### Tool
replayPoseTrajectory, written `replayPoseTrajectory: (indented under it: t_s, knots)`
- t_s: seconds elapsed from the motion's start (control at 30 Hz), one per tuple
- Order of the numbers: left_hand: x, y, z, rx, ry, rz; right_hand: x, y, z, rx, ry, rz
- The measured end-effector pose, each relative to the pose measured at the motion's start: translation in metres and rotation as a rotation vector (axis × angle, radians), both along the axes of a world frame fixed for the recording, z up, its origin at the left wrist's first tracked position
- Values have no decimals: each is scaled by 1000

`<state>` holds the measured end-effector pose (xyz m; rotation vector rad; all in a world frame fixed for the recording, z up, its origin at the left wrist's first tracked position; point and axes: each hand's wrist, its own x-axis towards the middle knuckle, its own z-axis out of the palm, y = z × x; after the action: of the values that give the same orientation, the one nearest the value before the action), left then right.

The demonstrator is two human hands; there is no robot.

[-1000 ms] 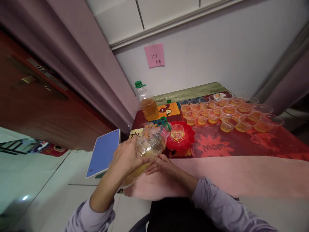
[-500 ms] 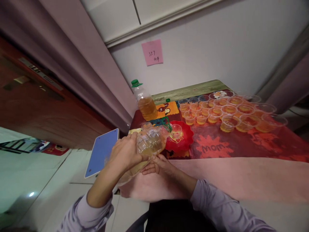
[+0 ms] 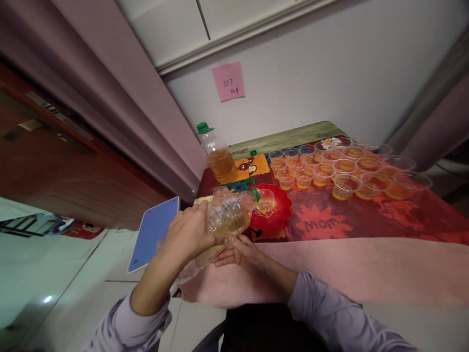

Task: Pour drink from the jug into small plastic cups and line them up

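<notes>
A large clear plastic bottle (image 3: 227,215) of pale yellow liquid lies tilted, its mouth toward a red scalloped plate (image 3: 280,217). My left hand (image 3: 192,230) is wrapped over its body from above. From below, my right hand (image 3: 242,252) grips its underside, thumb up against the plastic. A green ring and loop (image 3: 252,188) hang at the bottle's neck. Within the plate stands a clear plastic cup (image 3: 267,198), just past the mouth; whether liquid is flowing into it I cannot tell. Part of another clear cup (image 3: 221,190) shows behind the bottle.
Rows of clear cups (image 3: 346,183) with amber liquid cover the table's back right. A second bottle (image 3: 222,164) with a green cap stands at the back left, near a small green cap (image 3: 253,153). A blue board (image 3: 154,232) is beside the table's left edge.
The view has shifted very slightly. Both hands keep the same hold on the bottle, and it stays tilted over the plate.
</notes>
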<state>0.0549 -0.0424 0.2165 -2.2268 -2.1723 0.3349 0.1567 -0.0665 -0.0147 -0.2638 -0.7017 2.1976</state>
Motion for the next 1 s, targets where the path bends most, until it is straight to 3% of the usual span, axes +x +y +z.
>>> replayPoseTrajectory:
  t_s: [1.0]
  knots:
    - [12,0,10,-99,65,38,3,-2,7,7,4,6]
